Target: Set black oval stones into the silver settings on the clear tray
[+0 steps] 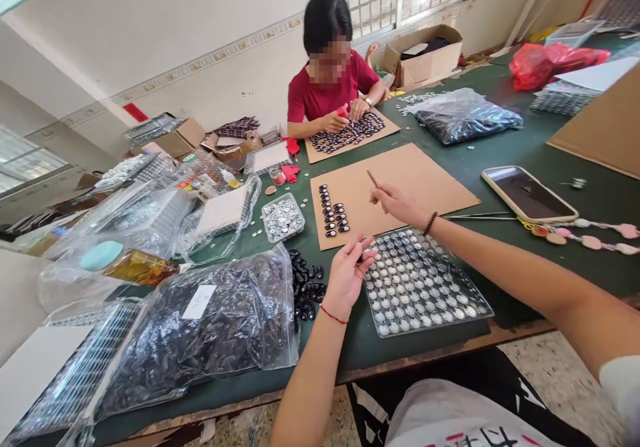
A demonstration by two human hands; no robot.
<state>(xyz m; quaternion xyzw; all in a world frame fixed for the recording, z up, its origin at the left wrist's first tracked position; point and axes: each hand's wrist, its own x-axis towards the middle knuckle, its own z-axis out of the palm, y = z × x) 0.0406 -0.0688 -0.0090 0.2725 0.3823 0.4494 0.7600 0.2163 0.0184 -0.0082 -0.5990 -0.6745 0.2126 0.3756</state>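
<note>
My right hand (395,204) is closed round a thin brown stick (371,178), held above a brown cardboard sheet (400,167). My left hand (351,268) is pinched on a small black piece (361,258), mostly hidden by the fingers. Short rows of black oval pieces with pale centres (334,210) lie at the sheet's left end. Just right of my left hand is a clear tray (425,284) with rows of round silvery discs. A pile of loose black oval pieces (306,287) lies to its left.
A large bag of black pieces (215,320) fills the near left. A clear tub of silvery discs (283,218) stands behind it. A phone (530,194) and tweezers (483,216) lie at the right. Across the table, a co-worker (330,80) bends over another cardboard sheet covered with pieces.
</note>
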